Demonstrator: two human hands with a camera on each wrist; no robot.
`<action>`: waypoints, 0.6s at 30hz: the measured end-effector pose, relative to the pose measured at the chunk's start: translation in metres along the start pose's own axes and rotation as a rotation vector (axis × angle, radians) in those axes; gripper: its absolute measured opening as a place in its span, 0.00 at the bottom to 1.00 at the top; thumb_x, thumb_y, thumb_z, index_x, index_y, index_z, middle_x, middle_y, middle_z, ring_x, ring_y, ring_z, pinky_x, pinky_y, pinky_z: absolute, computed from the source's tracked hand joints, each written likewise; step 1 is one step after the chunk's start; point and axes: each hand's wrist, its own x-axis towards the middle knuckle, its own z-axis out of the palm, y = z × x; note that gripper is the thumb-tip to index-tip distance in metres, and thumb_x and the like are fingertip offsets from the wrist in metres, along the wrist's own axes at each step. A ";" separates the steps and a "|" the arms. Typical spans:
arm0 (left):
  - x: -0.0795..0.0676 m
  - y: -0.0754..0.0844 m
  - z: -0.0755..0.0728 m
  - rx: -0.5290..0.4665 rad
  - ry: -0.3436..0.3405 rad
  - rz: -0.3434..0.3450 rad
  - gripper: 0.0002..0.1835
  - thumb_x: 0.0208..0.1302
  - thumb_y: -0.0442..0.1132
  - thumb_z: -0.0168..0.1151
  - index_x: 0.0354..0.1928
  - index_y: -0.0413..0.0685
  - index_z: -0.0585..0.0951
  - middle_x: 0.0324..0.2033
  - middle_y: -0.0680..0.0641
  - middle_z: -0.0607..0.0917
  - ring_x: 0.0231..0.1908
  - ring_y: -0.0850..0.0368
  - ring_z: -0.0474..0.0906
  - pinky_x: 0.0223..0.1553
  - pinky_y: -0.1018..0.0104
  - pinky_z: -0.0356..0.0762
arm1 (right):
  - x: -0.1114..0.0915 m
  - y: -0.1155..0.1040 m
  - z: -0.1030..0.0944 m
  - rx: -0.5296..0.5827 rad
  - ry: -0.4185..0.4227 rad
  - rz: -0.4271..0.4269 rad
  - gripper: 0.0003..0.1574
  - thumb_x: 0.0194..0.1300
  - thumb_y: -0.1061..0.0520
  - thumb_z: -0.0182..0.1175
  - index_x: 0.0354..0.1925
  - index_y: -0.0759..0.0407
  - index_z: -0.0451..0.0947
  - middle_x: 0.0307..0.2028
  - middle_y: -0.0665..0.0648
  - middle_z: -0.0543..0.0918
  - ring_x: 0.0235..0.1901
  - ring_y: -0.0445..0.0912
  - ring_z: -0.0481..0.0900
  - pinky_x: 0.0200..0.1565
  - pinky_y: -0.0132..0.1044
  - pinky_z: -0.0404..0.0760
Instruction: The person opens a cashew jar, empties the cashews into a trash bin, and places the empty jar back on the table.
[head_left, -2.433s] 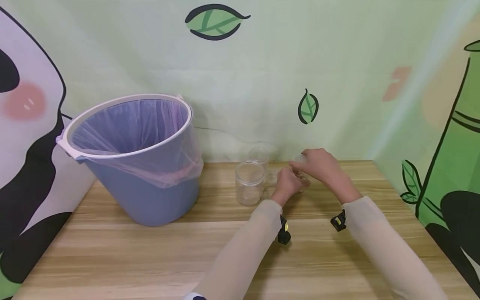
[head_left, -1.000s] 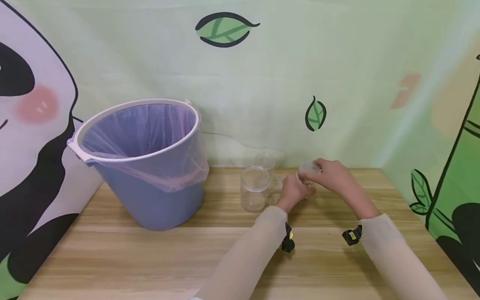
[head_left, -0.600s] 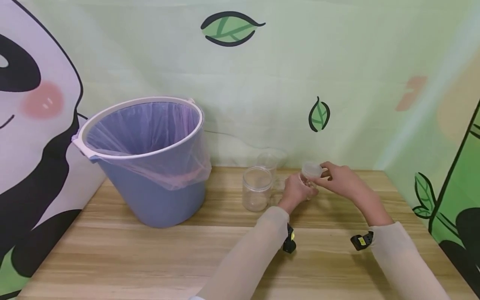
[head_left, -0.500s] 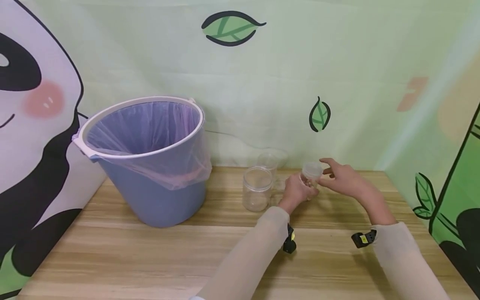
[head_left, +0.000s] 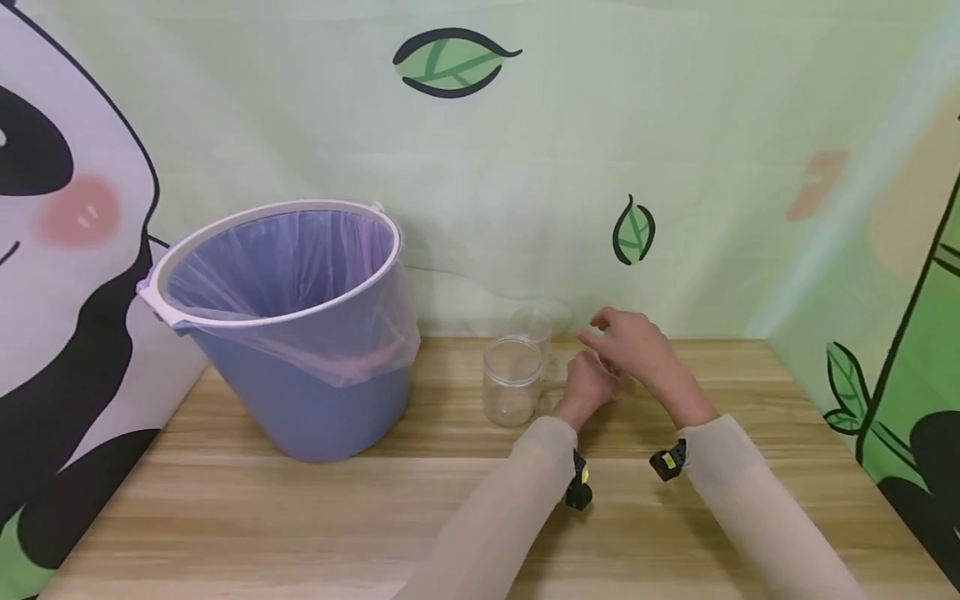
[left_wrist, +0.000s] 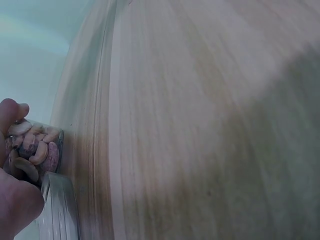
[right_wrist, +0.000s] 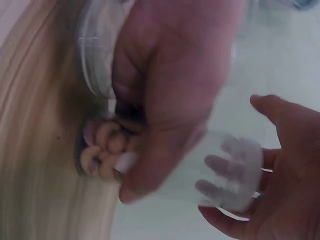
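Observation:
My left hand grips a small clear jar of cashews and other nuts, its thumb lying across the side in the right wrist view. The jar stands upright on the wooden table, mostly covered by my hands in the head view. A translucent lid tops it. Around that lid spread the fingers of my right hand; several show through the plastic, while one fingertip stands clear of it. Just left of my left hand is a clear glass mug.
Behind the mug stands another clear vessel, close to the backdrop. A blue bin with a white rim and a thin pinkish liner sits to the left. Printed fabric closes off the back of the wooden table.
My right hand held the lid, turned it, then let go and drew back to the right. Now it has come back left over the lid. My left hand has kept its grip on the jar.

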 end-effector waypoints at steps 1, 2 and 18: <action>0.001 -0.001 0.000 0.058 0.005 0.017 0.19 0.57 0.35 0.70 0.17 0.52 0.69 0.14 0.56 0.69 0.22 0.61 0.68 0.42 0.64 0.73 | 0.001 -0.001 0.003 -0.019 0.010 -0.002 0.34 0.73 0.39 0.56 0.59 0.66 0.77 0.54 0.68 0.84 0.50 0.63 0.83 0.50 0.58 0.81; 0.001 -0.003 -0.001 0.097 0.014 0.033 0.19 0.57 0.35 0.69 0.17 0.53 0.68 0.14 0.57 0.68 0.23 0.61 0.68 0.45 0.63 0.75 | 0.002 -0.002 0.005 -0.036 0.022 0.000 0.33 0.73 0.40 0.57 0.58 0.66 0.78 0.53 0.68 0.84 0.48 0.63 0.83 0.48 0.58 0.82; -0.008 -0.002 0.001 -0.228 0.024 -0.032 0.09 0.49 0.33 0.77 0.27 0.47 0.82 0.18 0.59 0.79 0.21 0.67 0.73 0.29 0.73 0.72 | -0.032 0.029 -0.015 0.060 0.039 0.056 0.51 0.65 0.31 0.64 0.67 0.69 0.70 0.54 0.75 0.81 0.51 0.65 0.81 0.49 0.58 0.81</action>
